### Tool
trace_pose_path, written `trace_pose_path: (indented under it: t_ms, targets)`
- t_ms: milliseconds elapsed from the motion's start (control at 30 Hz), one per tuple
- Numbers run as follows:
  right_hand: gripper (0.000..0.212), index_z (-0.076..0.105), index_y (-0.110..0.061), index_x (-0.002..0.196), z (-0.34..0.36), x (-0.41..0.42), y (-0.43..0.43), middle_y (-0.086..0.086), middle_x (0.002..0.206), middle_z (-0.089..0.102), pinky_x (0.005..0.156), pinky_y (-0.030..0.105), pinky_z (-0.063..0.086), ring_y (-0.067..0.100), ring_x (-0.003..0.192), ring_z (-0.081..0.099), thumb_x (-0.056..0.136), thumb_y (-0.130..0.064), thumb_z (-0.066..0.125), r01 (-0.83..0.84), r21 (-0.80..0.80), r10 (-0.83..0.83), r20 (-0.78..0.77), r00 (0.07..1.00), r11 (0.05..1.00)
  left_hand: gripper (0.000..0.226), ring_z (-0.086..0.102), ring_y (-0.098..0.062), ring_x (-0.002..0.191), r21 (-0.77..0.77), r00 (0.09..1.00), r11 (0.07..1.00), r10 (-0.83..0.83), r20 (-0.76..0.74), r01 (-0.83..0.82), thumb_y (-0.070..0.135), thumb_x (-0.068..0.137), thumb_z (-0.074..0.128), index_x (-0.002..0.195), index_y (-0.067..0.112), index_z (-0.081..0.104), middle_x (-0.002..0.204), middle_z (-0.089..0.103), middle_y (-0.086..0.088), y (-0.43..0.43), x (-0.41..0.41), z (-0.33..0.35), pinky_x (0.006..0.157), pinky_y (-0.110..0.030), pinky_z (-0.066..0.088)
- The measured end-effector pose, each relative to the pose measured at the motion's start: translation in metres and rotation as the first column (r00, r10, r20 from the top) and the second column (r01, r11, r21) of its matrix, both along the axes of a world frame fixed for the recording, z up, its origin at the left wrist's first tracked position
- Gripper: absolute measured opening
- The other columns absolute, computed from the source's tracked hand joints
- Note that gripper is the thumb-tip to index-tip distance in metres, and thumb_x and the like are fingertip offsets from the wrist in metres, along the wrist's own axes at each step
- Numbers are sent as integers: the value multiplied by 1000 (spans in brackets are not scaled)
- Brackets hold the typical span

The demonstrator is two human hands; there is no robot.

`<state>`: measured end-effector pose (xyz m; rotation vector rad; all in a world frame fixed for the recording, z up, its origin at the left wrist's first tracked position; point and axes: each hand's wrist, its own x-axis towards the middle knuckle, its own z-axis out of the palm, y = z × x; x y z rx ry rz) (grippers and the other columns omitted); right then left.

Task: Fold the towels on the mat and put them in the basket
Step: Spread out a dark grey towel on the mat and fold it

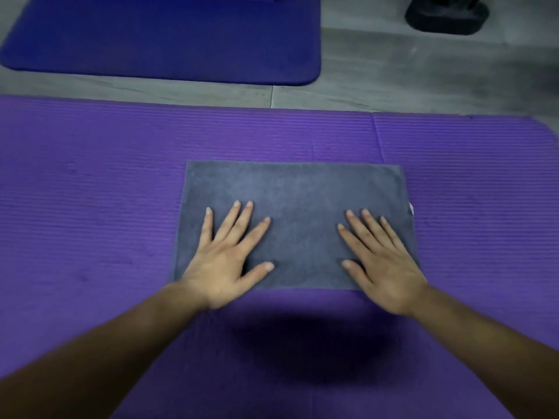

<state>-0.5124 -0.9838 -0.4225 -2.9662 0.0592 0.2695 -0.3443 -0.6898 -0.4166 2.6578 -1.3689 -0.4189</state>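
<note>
Two flat, spread hands, your left hand [223,261] and right hand [384,267], press the near half of the grey towel [296,192], lying mid-mat [90,176] with its long axis left-to-right, equally reachable.

Towels: one, a grey towel [296,207] folded into a rectangle, lying midway between the left and right edges of its mat. White tags: one, a white tag [410,208] peeking out at the towel's right edge.

Mats: two, a ribbed purple mat [90,192] carrying the towel and a darker blue-violet mat [151,34] past its far edge, both on the grey floor [423,77].

Hands: two, the left hand [223,261] and the right hand [384,267], one at each near corner of the towel.

Black objects: one, a black object [447,16] on the floor at far right, cut off and not identifiable.
</note>
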Motion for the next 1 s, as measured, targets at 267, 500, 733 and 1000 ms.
trace_pose_path:
  t_ms: [267, 500, 733, 1000]
  targets:
    - [40, 76, -25, 100, 13, -27, 18, -6, 117, 60, 90, 43, 45, 17, 100, 57, 78, -59, 70, 44, 373, -148, 256, 955, 927, 57, 46, -30, 141, -350, 993, 930, -118, -8, 107, 67, 83, 68, 119, 24, 74, 151, 50, -11, 48, -5, -8, 117, -64, 29]
    - [38, 78, -29, 89, 2, -29, 22, -14, 105, 52, 96, 36, 35, 7, 99, 47, 61, -51, 89, 201, 449, -307, 175, 935, 870, 38, 48, -27, 138, -382, 990, 924, -48, -131, -6, 58, 81, 70, 105, 31, 78, 143, 53, -5, 40, -9, -6, 119, -64, 23]
    - [21, 79, -26, 86, 4, -27, 20, -11, 100, 54, 93, 38, 39, 14, 92, 53, 68, -29, 91, 205, 421, -300, 172, 938, 883, 41, 50, -26, 134, -327, 989, 945, -40, -145, -9, 61, 78, 69, 103, 32, 80, 141, 55, -6, 41, -6, 0, 120, -60, 24]
    - [14, 77, -33, 83, 14, -24, 17, -21, 92, 57, 94, 35, 42, 5, 92, 57, 74, -29, 88, 241, 512, -332, 94, 939, 824, 47, 44, -18, 130, -309, 978, 946, 39, -203, -102, 67, 70, 70, 99, 31, 80, 134, 55, -3, 40, -3, 3, 123, -49, 21]
